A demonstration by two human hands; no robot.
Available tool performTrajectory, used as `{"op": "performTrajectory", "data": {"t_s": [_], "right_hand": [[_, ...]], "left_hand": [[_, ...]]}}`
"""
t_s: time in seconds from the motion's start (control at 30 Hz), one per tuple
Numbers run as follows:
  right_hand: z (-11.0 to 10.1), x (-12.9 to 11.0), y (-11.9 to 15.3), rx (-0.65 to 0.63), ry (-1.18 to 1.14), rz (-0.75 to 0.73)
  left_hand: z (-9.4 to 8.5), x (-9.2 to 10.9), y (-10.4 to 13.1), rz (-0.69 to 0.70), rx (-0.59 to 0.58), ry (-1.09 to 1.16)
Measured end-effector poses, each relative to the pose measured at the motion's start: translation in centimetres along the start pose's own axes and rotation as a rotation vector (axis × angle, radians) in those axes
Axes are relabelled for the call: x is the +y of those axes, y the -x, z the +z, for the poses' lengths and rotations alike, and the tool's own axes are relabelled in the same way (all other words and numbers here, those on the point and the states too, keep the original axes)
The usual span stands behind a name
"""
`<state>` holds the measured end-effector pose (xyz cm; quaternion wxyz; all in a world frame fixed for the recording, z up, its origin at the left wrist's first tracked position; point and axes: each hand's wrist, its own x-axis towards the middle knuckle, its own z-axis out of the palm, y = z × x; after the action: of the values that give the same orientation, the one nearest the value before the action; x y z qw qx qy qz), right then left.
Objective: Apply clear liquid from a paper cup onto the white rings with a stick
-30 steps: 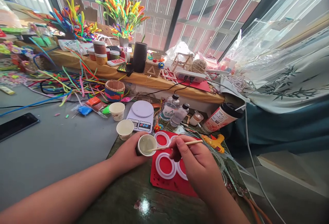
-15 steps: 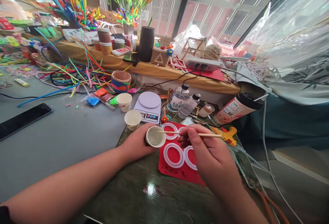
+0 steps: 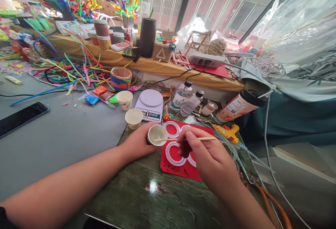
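My left hand (image 3: 140, 138) is wrapped round a paper cup (image 3: 157, 131), tilted toward me, with clear liquid in it. Between the fingers and thumb of my right hand (image 3: 203, 152) is a thin wooden stick (image 3: 172, 139), held nearly level. Its left end dips into the liquid in the cup. Under my right hand lie white ring-shaped moulds (image 3: 169, 156) on a red sheet (image 3: 181, 173); my hand hides some of them. Two more paper cups, a front one (image 3: 133, 118) and a rear one (image 3: 124, 100), stand just behind my left hand.
Behind the cups is a white kitchen scale (image 3: 151, 99). Two clear bottles (image 3: 181, 97) with black caps stand right of it. A yellow glue gun (image 3: 228, 132) and a large drink cup (image 3: 240, 106) are at the right. A phone (image 3: 22, 118) lies at the left.
The stick's end has shifted left and lower within the cup, and my right hand has moved slightly left. My left hand still grips the cup. The whole view has shifted a little.
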<state>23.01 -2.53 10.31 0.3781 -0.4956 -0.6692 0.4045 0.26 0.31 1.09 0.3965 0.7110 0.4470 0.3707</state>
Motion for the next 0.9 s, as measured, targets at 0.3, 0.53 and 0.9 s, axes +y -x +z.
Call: {"op": "performTrajectory", "data": {"t_s": [0.3,0.53,0.9], "right_hand": [[-0.3,-0.1,-0.4,0.057,-0.001,-0.023],[-0.3,0.5,-0.4,0.14,-0.113,0.022],[0.1,-0.1,0.3,0.082,0.102,-0.113]], "left_hand": [[0.1,-0.1,-0.1,-0.005,-0.006,0.002],[0.1,-0.8,-0.1,0.042,0.019,-0.011],[0.4,-1.0,0.0,-0.009,0.063,-0.021]]}}
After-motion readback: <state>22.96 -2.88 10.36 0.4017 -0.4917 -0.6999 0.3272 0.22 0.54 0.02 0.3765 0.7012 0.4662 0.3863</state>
